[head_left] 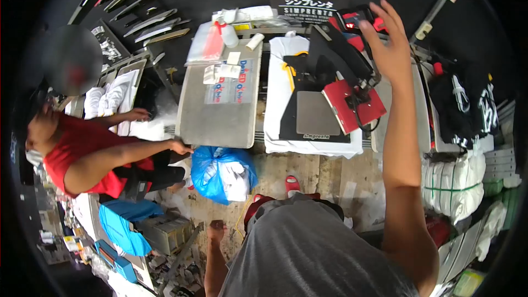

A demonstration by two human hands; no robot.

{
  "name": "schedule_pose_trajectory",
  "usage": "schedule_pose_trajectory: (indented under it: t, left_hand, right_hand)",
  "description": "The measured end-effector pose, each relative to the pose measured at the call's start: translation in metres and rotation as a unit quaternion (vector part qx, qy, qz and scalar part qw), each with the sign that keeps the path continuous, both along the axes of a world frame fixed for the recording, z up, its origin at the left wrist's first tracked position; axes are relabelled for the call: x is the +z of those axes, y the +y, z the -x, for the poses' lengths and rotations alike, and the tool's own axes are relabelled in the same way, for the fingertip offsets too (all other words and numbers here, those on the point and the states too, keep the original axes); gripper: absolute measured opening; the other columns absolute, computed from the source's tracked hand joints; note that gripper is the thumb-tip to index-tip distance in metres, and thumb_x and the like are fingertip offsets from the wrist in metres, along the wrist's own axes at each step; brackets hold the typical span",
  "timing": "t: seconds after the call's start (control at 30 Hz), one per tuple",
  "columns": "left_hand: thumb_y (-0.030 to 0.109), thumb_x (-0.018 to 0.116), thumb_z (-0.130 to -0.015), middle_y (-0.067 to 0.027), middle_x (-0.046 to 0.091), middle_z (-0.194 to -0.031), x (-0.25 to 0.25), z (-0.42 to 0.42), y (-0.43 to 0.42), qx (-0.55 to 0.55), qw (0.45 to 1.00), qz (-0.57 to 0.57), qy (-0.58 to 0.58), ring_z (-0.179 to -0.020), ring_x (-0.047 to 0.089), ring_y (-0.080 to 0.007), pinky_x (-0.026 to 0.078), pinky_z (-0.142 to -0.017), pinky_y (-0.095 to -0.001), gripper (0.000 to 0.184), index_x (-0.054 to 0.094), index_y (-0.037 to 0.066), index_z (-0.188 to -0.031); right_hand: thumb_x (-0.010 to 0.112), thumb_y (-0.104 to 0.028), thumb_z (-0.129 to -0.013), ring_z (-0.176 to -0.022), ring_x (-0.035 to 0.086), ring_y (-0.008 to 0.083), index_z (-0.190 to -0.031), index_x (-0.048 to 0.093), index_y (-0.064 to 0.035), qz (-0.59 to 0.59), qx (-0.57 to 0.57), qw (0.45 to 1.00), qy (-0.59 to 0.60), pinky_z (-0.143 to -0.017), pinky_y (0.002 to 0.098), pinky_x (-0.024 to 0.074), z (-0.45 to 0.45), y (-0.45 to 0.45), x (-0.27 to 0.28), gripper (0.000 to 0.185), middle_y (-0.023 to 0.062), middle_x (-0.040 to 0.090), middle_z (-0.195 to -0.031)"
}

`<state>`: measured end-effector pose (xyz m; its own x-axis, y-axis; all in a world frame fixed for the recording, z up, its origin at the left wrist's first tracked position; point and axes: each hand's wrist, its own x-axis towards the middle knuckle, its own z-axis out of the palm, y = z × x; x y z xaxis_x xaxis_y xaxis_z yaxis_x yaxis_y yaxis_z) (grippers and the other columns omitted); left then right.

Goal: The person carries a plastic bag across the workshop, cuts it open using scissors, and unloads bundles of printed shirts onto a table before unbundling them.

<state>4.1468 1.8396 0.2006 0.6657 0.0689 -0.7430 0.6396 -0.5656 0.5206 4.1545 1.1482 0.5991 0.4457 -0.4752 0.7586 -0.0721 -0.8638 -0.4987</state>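
My right hand (pixel 389 47) is raised at the upper right, fingers spread and holding nothing. Just beside its fingertips is a black and red control box (pixel 353 20) with a lit red display. Below the hand, a red plate (pixel 355 107) with a black fitting and a cable is joined to a thick black arm (pixel 341 49), like a swing-away heat press. To its left, a grey square panel (pixel 318 113) marked "simprenta" lies over white cloth (pixel 275 126). My left hand (pixel 216 232) hangs low at my side, away from the tables; its fingers are too unclear to read.
A person in a red top (pixel 104 157) stands at the left, one hand near a grey board (pixel 220 124) bearing a spray bottle (pixel 228 34) and paper slips. A blue plastic bag (pixel 212 173) sits on the floor. Dark shirts (pixel 465 102) and a white bundle (pixel 454 184) are at right.
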Motion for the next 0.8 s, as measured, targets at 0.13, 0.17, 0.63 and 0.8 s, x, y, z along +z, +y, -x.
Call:
schedule_pose_trajectory:
  t: [0.13,0.17,0.63,0.8]
  left_hand:
    - [0.015,0.057,-0.09,-0.0111,0.067,-0.077,-0.002,0.002,-0.017,-0.062,0.99,0.036,-0.123,-0.061,0.064,-0.0182,0.052,-0.054,-0.0301,0.02,0.062,-0.001,-0.1]
    - [0.014,0.056,-0.09,-0.0112,0.067,-0.077,-0.015,0.004,-0.018,0.001,0.983,0.11,-0.148,-0.061,0.064,-0.0185,0.052,-0.055,-0.0302,0.02,0.062,-0.002,-0.1]
    - [0.019,0.056,-0.075,-0.0118,0.064,-0.081,-0.098,0.026,-0.036,-0.41,0.909,-0.05,0.051,-0.077,0.064,-0.0284,0.052,-0.068,-0.0391,0.014,0.065,0.01,-0.082]
    - [0.026,0.046,-0.089,-0.0214,0.067,-0.093,-0.09,-0.081,-0.078,-0.451,0.86,-0.146,-0.19,-0.085,0.065,-0.0393,0.053,-0.074,-0.0468,0.031,0.066,0.002,-0.094]
  right_hand:
    - [0.065,-0.042,-0.086,-0.122,0.049,0.035,-0.111,0.068,-0.0098,0.046,-0.047,0.997,0.05,-0.101,0.0429,0.0397,-0.075,-0.033,-0.007,0.041,0.0136,0.056,-0.13]
    - [0.062,-0.044,-0.086,-0.117,0.051,0.0358,-0.102,0.069,-0.0088,0.026,-0.098,0.984,0.144,-0.098,0.0431,0.0412,-0.08,-0.03,-0.004,0.039,0.0114,0.061,-0.12]
    - [0.056,-0.023,-0.087,-0.089,0.056,0.0312,-0.083,0.063,-0.0018,0.073,-0.001,0.983,0.169,-0.086,0.0379,0.0413,-0.086,-0.077,-0.02,0.023,0.0105,0.062,-0.085]
    - [0.051,-0.009,-0.086,-0.088,0.059,0.0239,-0.082,0.061,0.0013,0.073,0.112,0.974,0.183,-0.082,0.0324,0.0441,-0.084,-0.1,-0.02,0.015,0.0112,0.062,-0.087]
